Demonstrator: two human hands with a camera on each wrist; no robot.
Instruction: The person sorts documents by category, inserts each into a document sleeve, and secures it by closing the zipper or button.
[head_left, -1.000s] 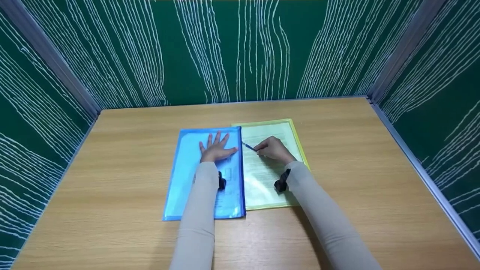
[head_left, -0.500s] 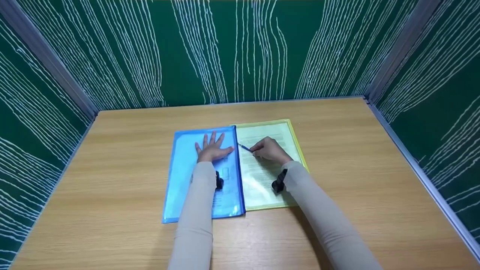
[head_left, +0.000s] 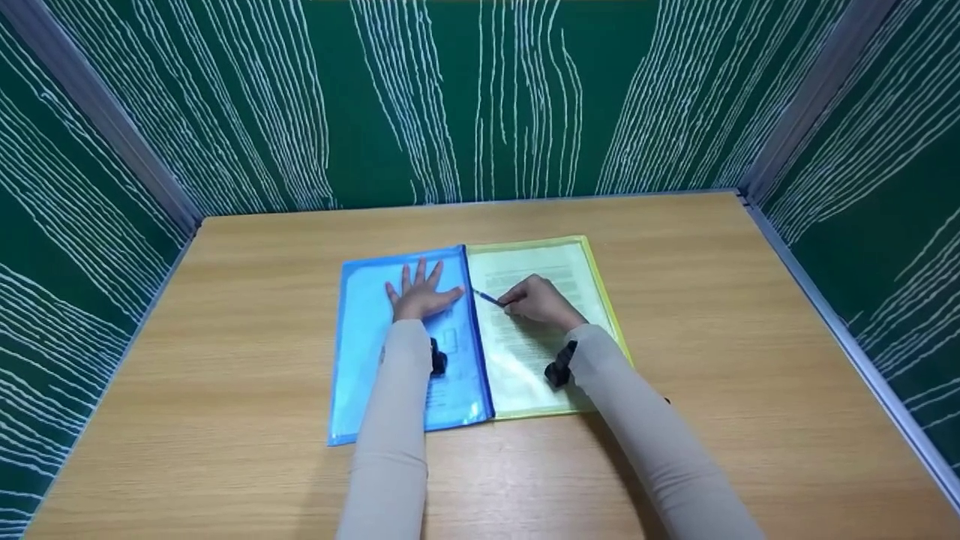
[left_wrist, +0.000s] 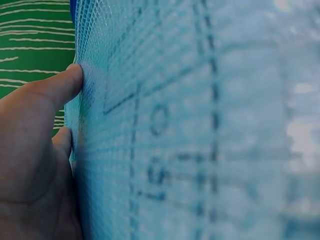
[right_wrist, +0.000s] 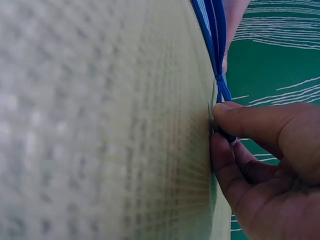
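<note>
A translucent blue zip folder lies on the table, overlapping the left side of a yellow-edged mesh folder with a printed sheet inside. My left hand rests on the blue folder, fingers spread; its thumb and a fingertip touch the mesh in the left wrist view. Over the yellow-edged folder, my right hand pinches a blue zipper pull between thumb and fingers. The right wrist view shows the pull's cord running to the blue folder's zipped edge. The fingers hide most of the pull's end.
The wooden table extends around both folders. Green panels with white wavy lines stand at the back and sides. A small dark bit shows beside the right sleeve.
The blue folder's far end has swung slightly left, baring more of the yellow-edged folder. My left hand has shifted left with it. My right hand keeps hold of the zipper pull, moving slightly left.
</note>
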